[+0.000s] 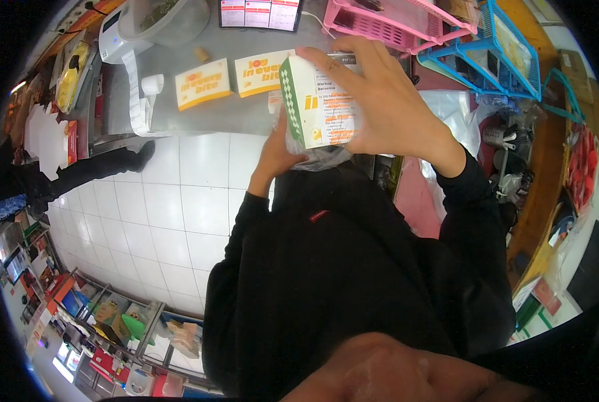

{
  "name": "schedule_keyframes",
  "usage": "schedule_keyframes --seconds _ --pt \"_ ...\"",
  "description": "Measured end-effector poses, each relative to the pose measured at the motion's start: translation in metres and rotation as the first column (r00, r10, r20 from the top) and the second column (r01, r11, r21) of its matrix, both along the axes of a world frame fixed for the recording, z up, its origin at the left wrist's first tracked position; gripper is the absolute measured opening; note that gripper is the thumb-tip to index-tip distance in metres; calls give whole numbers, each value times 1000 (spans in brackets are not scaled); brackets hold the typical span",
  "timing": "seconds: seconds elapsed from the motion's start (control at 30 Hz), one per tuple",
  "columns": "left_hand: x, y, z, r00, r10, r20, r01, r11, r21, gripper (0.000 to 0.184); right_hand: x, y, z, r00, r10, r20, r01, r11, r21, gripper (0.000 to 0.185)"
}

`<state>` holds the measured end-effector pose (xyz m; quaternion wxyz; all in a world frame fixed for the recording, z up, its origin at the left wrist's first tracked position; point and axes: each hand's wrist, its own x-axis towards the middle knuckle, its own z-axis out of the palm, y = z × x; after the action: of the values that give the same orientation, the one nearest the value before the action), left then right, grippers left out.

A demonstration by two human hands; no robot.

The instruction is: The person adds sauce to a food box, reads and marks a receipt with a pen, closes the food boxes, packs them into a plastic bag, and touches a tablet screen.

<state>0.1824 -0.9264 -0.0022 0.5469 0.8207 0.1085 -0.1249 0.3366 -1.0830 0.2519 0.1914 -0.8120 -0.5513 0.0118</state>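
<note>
My right hand (386, 94) is closed around a white food box (306, 87) with a green checkered side and orange print. A printed order slip (336, 107) lies against the face of the box. Below it, my left hand (272, 157) grips a clear plastic bag (323, 159) under the box's lower end; some of its fingers are hidden behind the box. Two similar white-and-yellow boxes, one on the left (204, 84) and one nearer my hands (259, 74), lie on the metal counter (178, 120).
A label printer (117, 30) trails a long paper strip (136, 100) over the counter's edge. A clear tub (178, 23), a tablet (259, 15), a pink basket (373, 27) and a blue rack (507, 60) stand behind. Another person's leg (98, 164) shows at left.
</note>
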Motion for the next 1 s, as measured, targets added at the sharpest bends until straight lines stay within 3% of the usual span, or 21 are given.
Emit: schedule_keyframes --seconds 1.0 --pt "-1 8 7 1000 20 -20 -20 999 -26 129 1 7 -23 985 20 -169 -27 999 -44 108"
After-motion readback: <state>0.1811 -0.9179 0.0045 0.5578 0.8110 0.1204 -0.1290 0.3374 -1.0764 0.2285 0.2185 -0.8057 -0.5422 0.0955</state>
